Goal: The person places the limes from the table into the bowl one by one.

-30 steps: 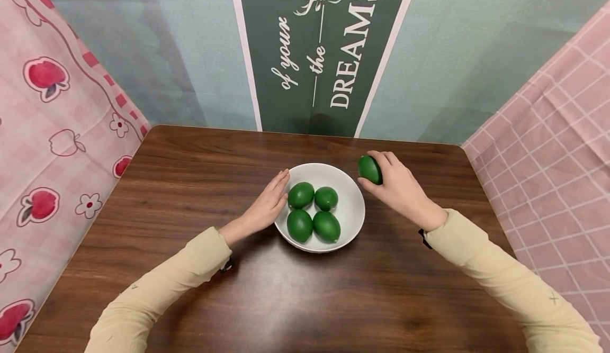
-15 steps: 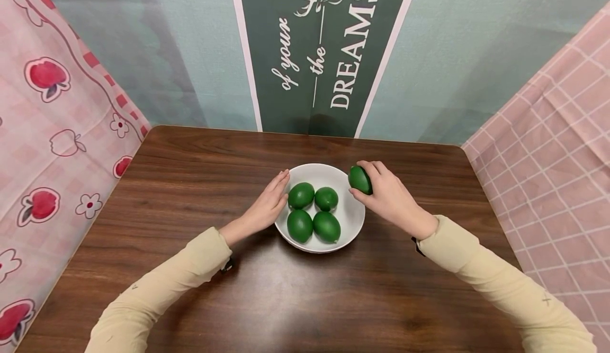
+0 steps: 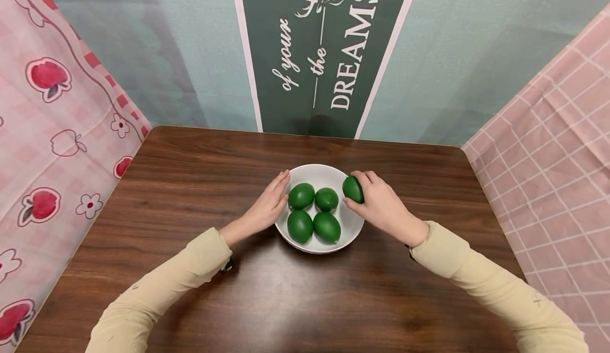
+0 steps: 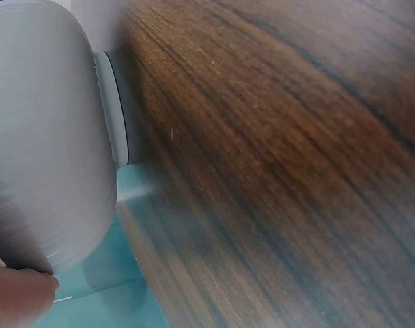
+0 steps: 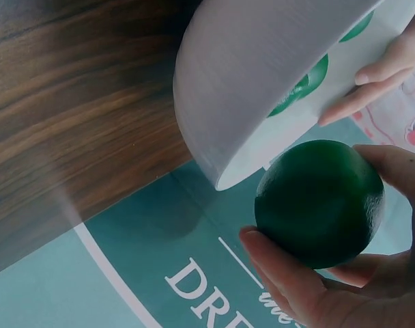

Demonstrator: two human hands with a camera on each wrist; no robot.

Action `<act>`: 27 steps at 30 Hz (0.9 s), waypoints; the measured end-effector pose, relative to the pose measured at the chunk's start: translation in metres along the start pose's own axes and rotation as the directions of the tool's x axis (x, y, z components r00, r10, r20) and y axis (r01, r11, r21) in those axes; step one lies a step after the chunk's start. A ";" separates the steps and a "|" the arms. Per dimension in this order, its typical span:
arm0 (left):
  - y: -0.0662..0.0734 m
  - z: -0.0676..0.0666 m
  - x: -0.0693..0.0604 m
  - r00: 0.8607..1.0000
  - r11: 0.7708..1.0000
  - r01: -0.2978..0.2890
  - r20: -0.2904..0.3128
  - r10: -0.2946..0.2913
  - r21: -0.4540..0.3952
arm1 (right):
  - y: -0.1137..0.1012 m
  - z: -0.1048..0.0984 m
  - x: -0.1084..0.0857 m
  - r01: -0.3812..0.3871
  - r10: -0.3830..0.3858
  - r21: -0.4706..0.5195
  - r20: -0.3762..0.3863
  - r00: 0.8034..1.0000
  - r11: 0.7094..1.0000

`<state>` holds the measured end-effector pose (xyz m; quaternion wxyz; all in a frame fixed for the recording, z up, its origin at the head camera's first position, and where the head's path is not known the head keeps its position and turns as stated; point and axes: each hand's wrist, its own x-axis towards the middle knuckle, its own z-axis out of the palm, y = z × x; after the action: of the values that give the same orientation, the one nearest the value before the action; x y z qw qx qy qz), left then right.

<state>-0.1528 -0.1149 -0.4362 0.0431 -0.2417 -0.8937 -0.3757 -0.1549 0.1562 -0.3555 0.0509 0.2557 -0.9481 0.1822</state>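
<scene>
A white bowl (image 3: pixel 351 226) stands on the table with several green limes (image 3: pixel 326 227) lying in it. My right hand (image 3: pixel 383 205) grips another lime (image 3: pixel 352 189) over the bowl's right rim. In the right wrist view that lime (image 5: pixel 320 203) sits between thumb and fingers, apart from the bowl (image 5: pixel 224 82). Along the bowl's left side, my left hand (image 3: pixel 263 203) rests with its fingers straight. The left wrist view catches only a fingertip (image 4: pixel 22 290) against the bowl's outer wall (image 4: pixel 47 130).
The brown wooden table (image 3: pixel 305 305) reaches back to a teal cloth (image 3: pixel 200 51) with a dark lettered panel (image 3: pixel 324 51). Pink patterned cloth (image 3: pixel 71 104) hangs at the left, pink checked cloth (image 3: pixel 562 146) at the right.
My right hand has carried its lime left and toward me, from beside the bowl to over its right rim. The left hand and the bowl have stayed put.
</scene>
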 end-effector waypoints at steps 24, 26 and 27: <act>0.001 0.000 -0.001 1.000 1.000 0.010 -0.002 -0.010 -0.009 | -0.002 0.022 -0.007 0.041 -0.040 -0.031 0.044 0.998 0.999; 0.002 0.000 -0.001 1.000 1.000 0.008 -0.001 -0.008 -0.013 | -0.003 0.023 -0.007 0.045 -0.044 -0.027 0.038 0.998 0.999; 0.002 0.000 -0.001 1.000 1.000 0.008 0.001 -0.008 -0.016 | -0.002 0.023 -0.007 0.048 -0.047 -0.026 0.035 0.998 0.999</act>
<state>-0.1512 -0.1144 -0.4348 0.0393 -0.2386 -0.8916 -0.3828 -0.1475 0.1490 -0.3776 0.0426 0.2805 -0.9448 0.1638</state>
